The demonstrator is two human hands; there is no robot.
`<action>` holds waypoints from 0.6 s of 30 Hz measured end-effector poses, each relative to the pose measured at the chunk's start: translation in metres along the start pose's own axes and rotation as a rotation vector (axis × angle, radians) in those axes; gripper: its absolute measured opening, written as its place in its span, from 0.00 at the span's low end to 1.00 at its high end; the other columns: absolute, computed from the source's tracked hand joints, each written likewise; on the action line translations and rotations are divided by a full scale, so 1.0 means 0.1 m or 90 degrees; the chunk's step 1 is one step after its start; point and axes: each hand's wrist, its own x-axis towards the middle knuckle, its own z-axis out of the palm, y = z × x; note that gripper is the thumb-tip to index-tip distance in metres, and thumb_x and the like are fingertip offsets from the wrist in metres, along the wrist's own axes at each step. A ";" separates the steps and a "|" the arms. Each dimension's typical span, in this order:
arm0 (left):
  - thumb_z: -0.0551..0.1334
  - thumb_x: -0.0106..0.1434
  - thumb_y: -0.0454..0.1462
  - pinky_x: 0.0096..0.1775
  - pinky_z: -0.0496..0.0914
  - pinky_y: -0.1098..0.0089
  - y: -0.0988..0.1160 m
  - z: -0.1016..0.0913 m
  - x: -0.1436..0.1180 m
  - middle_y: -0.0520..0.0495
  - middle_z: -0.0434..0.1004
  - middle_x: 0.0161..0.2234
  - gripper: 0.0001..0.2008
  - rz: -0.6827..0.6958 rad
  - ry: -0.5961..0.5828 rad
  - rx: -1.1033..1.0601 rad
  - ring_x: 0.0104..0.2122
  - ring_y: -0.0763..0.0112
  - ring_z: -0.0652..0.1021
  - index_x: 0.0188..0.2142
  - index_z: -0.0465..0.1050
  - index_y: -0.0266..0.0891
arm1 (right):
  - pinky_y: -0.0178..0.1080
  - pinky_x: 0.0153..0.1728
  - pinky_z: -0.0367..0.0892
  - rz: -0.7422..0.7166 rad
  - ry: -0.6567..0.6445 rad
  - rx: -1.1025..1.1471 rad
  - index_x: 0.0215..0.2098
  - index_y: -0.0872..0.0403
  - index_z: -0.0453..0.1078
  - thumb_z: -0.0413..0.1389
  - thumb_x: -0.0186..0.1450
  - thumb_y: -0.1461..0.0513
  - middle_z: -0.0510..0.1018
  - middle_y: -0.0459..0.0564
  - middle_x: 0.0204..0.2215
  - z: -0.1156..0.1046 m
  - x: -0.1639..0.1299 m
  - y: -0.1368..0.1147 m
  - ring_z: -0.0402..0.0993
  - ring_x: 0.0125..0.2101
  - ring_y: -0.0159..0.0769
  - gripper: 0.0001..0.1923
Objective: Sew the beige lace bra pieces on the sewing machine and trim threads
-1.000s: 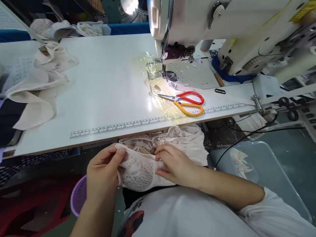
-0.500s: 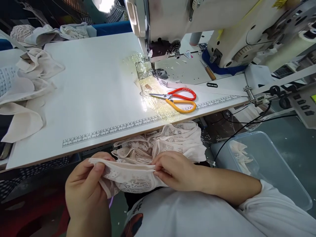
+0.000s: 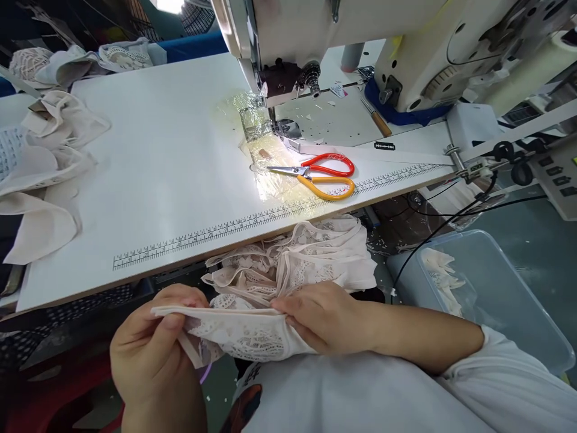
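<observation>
Both hands hold one pale pink lace piece (image 3: 238, 334) over my lap, just below the table's front edge. My left hand (image 3: 151, 352) pinches its left end between thumb and fingers. Its right end is gripped by my right hand (image 3: 322, 319), and the edge runs taut between them. A heap of the same lace fabric (image 3: 311, 255) lies right behind the hands. Red and yellow scissors (image 3: 322, 174) rest on the white table (image 3: 171, 162) by the sewing machine (image 3: 342, 42).
Beige fabric pieces (image 3: 45, 168) are piled at the table's left end. A printed ruler (image 3: 252, 219) runs along the front edge. A razor blade (image 3: 384, 146) lies right of the scissors. A clear plastic bin (image 3: 491, 288) with scraps stands at floor level on the right.
My left hand has moved left and down, stretching the lace piece out flatter between the hands. The view has shifted so the table and machine sit further left.
</observation>
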 end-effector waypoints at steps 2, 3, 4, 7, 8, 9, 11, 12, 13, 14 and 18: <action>0.72 0.44 0.41 0.19 0.65 0.67 -0.02 -0.01 -0.02 0.53 0.74 0.18 0.04 0.003 -0.017 0.007 0.21 0.67 0.71 0.21 0.79 0.48 | 0.34 0.20 0.60 0.004 -0.011 -0.016 0.54 0.59 0.54 0.43 0.68 0.62 0.76 0.48 0.25 0.04 -0.02 0.02 0.71 0.23 0.34 0.17; 0.71 0.45 0.40 0.20 0.65 0.67 -0.03 -0.01 -0.04 0.53 0.75 0.19 0.04 0.010 -0.022 0.010 0.22 0.67 0.71 0.22 0.79 0.49 | 0.33 0.19 0.59 0.011 -0.002 -0.022 0.53 0.58 0.55 0.44 0.69 0.58 0.75 0.46 0.24 0.07 -0.03 0.03 0.70 0.22 0.34 0.17; 0.71 0.46 0.39 0.20 0.65 0.67 -0.04 -0.01 -0.05 0.53 0.75 0.19 0.04 0.019 -0.022 0.010 0.22 0.67 0.71 0.23 0.79 0.50 | 0.33 0.19 0.58 0.021 0.012 -0.028 0.53 0.57 0.56 0.45 0.68 0.54 0.75 0.45 0.23 0.09 -0.04 0.04 0.70 0.22 0.33 0.19; 0.71 0.46 0.37 0.20 0.66 0.67 -0.04 0.00 -0.06 0.55 0.76 0.20 0.06 0.034 -0.017 0.007 0.22 0.67 0.71 0.24 0.79 0.52 | 0.32 0.18 0.54 0.041 0.051 -0.036 0.51 0.55 0.60 0.47 0.66 0.48 0.74 0.42 0.21 0.12 -0.04 0.05 0.68 0.20 0.30 0.23; 0.71 0.46 0.37 0.20 0.66 0.67 -0.04 0.01 -0.06 0.55 0.76 0.20 0.06 0.040 -0.018 0.005 0.22 0.67 0.71 0.24 0.79 0.53 | 0.32 0.18 0.53 0.048 0.052 -0.038 0.50 0.54 0.61 0.48 0.66 0.50 0.74 0.42 0.21 0.12 -0.04 0.05 0.68 0.20 0.30 0.20; 0.71 0.46 0.36 0.19 0.66 0.67 -0.03 0.02 -0.07 0.55 0.76 0.20 0.07 0.046 -0.024 0.005 0.22 0.68 0.71 0.24 0.79 0.53 | 0.32 0.17 0.52 0.058 0.047 -0.039 0.47 0.54 0.63 0.48 0.66 0.52 0.74 0.42 0.22 0.12 -0.03 0.04 0.67 0.20 0.30 0.17; 0.71 0.46 0.36 0.19 0.65 0.68 -0.01 0.05 -0.07 0.55 0.76 0.20 0.06 0.055 -0.035 0.007 0.21 0.68 0.71 0.24 0.79 0.53 | 0.33 0.17 0.50 0.085 0.035 -0.044 0.39 0.53 0.66 0.49 0.65 0.58 0.72 0.43 0.21 0.10 0.00 0.03 0.65 0.20 0.30 0.08; 0.71 0.47 0.36 0.19 0.65 0.68 -0.01 0.06 -0.07 0.54 0.76 0.20 0.06 0.054 -0.037 0.009 0.21 0.68 0.71 0.24 0.79 0.52 | 0.33 0.18 0.51 0.100 0.032 -0.046 0.34 0.53 0.66 0.48 0.63 0.61 0.71 0.43 0.21 0.08 0.02 0.02 0.64 0.20 0.30 0.06; 0.70 0.47 0.36 0.20 0.66 0.67 -0.01 0.07 -0.08 0.54 0.76 0.21 0.06 0.050 -0.035 0.009 0.22 0.68 0.71 0.24 0.79 0.52 | 0.33 0.18 0.52 0.112 0.031 -0.046 0.31 0.53 0.65 0.48 0.62 0.62 0.71 0.45 0.22 0.07 0.03 0.01 0.63 0.21 0.31 0.06; 0.70 0.46 0.36 0.20 0.66 0.67 -0.01 0.08 -0.09 0.54 0.77 0.21 0.06 0.043 -0.030 0.012 0.22 0.68 0.71 0.24 0.79 0.51 | 0.32 0.19 0.54 0.120 0.034 -0.046 0.28 0.53 0.65 0.47 0.61 0.63 0.71 0.46 0.23 0.06 0.05 0.00 0.64 0.22 0.31 0.06; 0.70 0.47 0.35 0.21 0.65 0.67 -0.03 0.09 -0.12 0.54 0.76 0.22 0.05 0.018 0.011 0.028 0.24 0.66 0.72 0.23 0.78 0.49 | 0.35 0.21 0.62 0.107 0.055 -0.046 0.29 0.55 0.65 0.44 0.60 0.65 0.70 0.50 0.24 0.07 0.07 -0.01 0.64 0.24 0.35 0.08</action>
